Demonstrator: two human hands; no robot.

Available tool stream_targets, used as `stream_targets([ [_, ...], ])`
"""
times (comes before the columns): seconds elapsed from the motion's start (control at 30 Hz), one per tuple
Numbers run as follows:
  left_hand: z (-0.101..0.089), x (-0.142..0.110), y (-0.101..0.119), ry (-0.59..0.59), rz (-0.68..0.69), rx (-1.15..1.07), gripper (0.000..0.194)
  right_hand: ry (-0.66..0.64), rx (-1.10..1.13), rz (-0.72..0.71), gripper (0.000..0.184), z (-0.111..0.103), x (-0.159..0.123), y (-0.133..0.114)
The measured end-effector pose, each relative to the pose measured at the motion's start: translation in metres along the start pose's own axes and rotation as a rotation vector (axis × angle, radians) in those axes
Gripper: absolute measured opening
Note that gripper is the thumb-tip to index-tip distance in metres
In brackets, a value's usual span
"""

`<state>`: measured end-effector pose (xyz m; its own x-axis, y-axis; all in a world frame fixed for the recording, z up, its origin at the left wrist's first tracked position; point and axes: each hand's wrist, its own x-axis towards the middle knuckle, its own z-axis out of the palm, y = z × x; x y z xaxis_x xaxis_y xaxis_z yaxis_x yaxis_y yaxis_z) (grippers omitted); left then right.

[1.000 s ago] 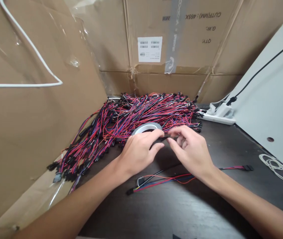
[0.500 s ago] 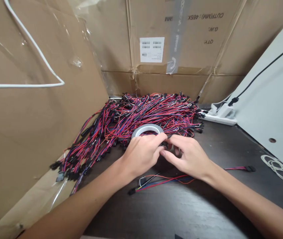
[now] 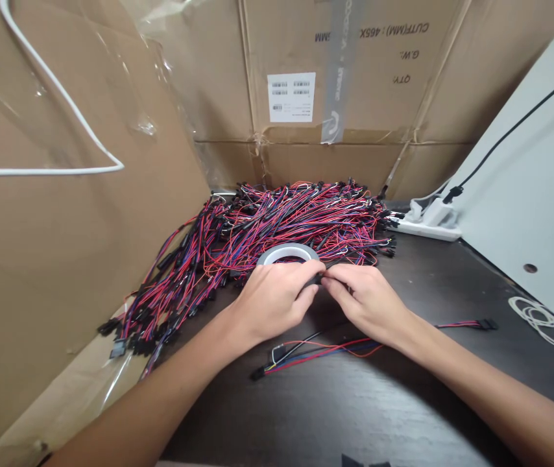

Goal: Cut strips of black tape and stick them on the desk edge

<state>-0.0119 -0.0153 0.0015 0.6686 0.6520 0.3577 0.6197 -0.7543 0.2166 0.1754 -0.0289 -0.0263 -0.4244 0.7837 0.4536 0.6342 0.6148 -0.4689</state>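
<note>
My left hand [image 3: 277, 295] is closed beside a roll of black tape [image 3: 290, 249] with a white core, which it appears to grip at the near edge. A small dark piece shows between its thumb and forefinger. My right hand [image 3: 367, 295] is closed in a pinch, its fingertips meeting those of the left; what they hold is mostly hidden. Below the hands a wire harness [image 3: 316, 353] of red, blue, black and orange wires lies on the dark table [image 3: 306, 415], partly covered by my right wrist. Behind the roll is a large heap of similar harnesses [image 3: 301, 214].
Cardboard boxes [image 3: 379, 97] stand behind and at the left. A white power strip [image 3: 425, 228] with a plugged-in black cable lies at the back right, by a white panel [image 3: 525, 194]. Pale rubber bands [image 3: 544, 324] lie at the right. Dark scraps [image 3: 362, 462] show at the bottom edge.
My right fingertips have closed together and moved up against my left fingers; the gap in my right hand is gone. The view has shifted slightly. The roll and harness stay in place.
</note>
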Motion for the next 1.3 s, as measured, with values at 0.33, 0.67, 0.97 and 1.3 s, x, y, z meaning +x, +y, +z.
stream_targets([
  [0.33, -0.0012, 0.002, -0.0015, 0.068, -0.177, -0.12, 0.018, 0.065, -0.116, -0.114, 0.031, -0.0015, -0.0041, -0.0065],
  [0.67, -0.002, 0.002, -0.0026, 0.072, -0.127, -0.136, 0.016, 0.101, -0.132, -0.189, 0.033, -0.0036, -0.0067, -0.0097],
  [0.97, -0.0034, 0.0047, 0.0021, -0.052, -0.187, -0.006, 0.021, 0.084, -0.093, -0.104, 0.03, 0.0008, -0.0046, -0.002],
  [1.3, -0.0024, 0.003, 0.0041, -0.071, -0.181, 0.066, 0.027, 0.099, -0.092, -0.146, 0.031, 0.0006, -0.0049, -0.0016],
])
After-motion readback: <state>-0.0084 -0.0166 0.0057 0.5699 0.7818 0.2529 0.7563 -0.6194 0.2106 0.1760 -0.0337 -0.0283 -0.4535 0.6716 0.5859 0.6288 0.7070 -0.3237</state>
